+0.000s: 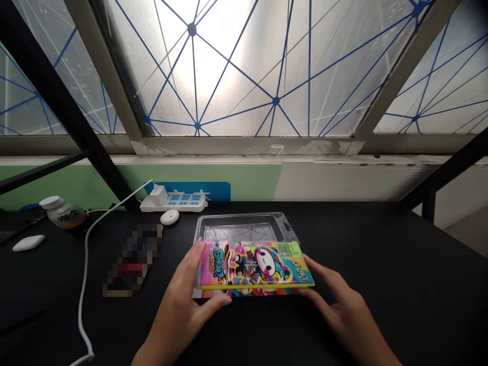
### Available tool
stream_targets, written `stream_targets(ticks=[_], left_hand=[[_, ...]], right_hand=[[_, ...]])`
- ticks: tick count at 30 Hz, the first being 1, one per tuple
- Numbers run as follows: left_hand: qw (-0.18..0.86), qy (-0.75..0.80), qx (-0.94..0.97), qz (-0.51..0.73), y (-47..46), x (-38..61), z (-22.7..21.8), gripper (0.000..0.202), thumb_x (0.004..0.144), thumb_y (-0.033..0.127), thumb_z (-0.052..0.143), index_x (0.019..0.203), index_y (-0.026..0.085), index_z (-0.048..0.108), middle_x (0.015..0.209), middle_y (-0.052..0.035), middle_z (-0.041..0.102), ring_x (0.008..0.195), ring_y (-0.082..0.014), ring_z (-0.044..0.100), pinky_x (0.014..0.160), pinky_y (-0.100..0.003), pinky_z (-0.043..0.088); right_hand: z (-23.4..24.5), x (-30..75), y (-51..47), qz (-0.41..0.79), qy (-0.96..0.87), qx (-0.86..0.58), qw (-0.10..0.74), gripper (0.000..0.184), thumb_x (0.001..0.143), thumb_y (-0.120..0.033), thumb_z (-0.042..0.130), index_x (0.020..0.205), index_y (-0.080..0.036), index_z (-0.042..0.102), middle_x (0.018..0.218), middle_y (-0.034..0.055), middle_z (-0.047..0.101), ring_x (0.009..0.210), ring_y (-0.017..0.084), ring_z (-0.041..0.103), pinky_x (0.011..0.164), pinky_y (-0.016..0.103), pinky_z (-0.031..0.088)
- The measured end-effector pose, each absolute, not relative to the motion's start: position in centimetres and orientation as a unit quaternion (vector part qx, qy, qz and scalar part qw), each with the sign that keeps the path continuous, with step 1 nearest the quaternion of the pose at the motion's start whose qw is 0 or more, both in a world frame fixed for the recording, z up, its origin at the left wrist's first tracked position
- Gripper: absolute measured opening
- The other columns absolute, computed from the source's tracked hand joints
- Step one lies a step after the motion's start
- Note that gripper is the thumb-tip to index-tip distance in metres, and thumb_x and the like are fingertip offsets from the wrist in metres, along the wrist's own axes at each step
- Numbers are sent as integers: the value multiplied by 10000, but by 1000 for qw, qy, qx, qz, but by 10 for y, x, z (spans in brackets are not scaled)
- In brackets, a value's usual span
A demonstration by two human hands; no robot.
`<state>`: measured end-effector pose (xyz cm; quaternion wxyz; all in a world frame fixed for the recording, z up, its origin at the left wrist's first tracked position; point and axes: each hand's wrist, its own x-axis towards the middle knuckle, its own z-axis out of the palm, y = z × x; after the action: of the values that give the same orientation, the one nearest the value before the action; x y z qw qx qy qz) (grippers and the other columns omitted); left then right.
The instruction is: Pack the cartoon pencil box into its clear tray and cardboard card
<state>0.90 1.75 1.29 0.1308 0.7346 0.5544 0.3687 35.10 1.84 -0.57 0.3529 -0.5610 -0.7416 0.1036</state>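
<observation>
A colourful pencil case (251,262) with a cartoon figure, a yellow edge and a green clip part lies in front of me. My left hand (190,292) is closed around its left end, thumb along the near edge. At the right end, my right hand (331,295) grips it between thumb and fingers. Beneath the case, a strip of a printed backing card (259,292) shows at the front. A clear plastic blister shell (244,223) sits just behind and partly under the case. Some fingertips are hidden by the case.
On the left are a white power strip (194,202), a white cable (86,274), a round white case (170,217), a white bottle (63,212), a white oblong object (28,243) and a blurred-out flat item (133,262). Black metal bars (76,122) flank the black table (381,244).
</observation>
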Motion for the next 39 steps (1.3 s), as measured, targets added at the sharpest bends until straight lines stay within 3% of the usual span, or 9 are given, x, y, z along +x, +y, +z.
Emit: stream_targets(ticks=[5,8,12,16,21,25,32,35,39], left_hand=[[65,547,749,367,68,23,51,742,912,512,654,1524,248,329,1580,-137,379,1476,-329,318,1179,-519,318],[40,553,754,351,96,27,51,697,923,534,626,1494,211,392,1557,-164,408,1467,-342,330,1169,-529,318],[24,584,755,298,110,24,26,695,930,557,594,1481,170,420,1536,-205,428,1451,-360,352,1147,-527,334],[58,623,758,182,110,16,11,667,977,578,469,1483,144,439,1579,-222,364,1496,-404,226,1128,-599,313],[44,619,771,144,107,21,13,623,1022,552,363,1489,148,445,1605,-191,328,1521,-395,112,1149,-630,244],[26,603,785,141,102,36,16,606,1032,529,357,1505,155,424,1608,-176,328,1517,-398,140,1145,-642,247],[5,569,801,188,106,50,30,551,1054,462,343,1497,144,424,1598,-145,365,1519,-358,171,1156,-582,278],[17,580,798,164,114,54,36,605,1054,510,282,1529,147,375,1619,-138,324,1529,-349,130,1163,-559,277],[27,589,799,117,130,64,28,675,1022,576,301,1538,148,374,1624,-167,293,1527,-386,97,1167,-607,218]], right_hand=[[30,347,67,93,-739,-570,346,515,915,-466,593,1382,-253,556,1273,125,683,1007,326,705,514,335,584],[28,345,100,69,-763,-556,321,534,923,-475,562,1391,-219,548,1257,135,696,1055,345,686,703,421,612],[3,340,120,23,-802,-525,284,575,973,-449,485,1473,-167,445,1345,174,644,1208,355,615,963,525,526],[-14,332,113,23,-847,-495,191,616,999,-449,459,1545,-196,323,1553,175,436,1441,334,382,1084,557,415],[-14,323,105,-15,-848,-516,121,706,979,-518,487,1561,-172,285,1633,183,263,1517,337,188,1117,597,336],[-7,318,98,-70,-853,-492,163,562,991,-476,490,1456,-162,454,1633,216,247,1509,365,203,1109,607,323],[11,293,72,42,-928,-326,174,353,1000,-374,520,1279,-170,593,1425,172,567,1339,275,500,1092,450,409],[12,289,69,110,-926,-331,143,470,989,-451,528,1385,-199,542,1511,150,494,1397,283,439,1126,464,376],[10,292,74,176,-924,-329,84,751,952,-596,521,1581,-268,274,1630,93,309,1491,306,281,1198,533,215]])
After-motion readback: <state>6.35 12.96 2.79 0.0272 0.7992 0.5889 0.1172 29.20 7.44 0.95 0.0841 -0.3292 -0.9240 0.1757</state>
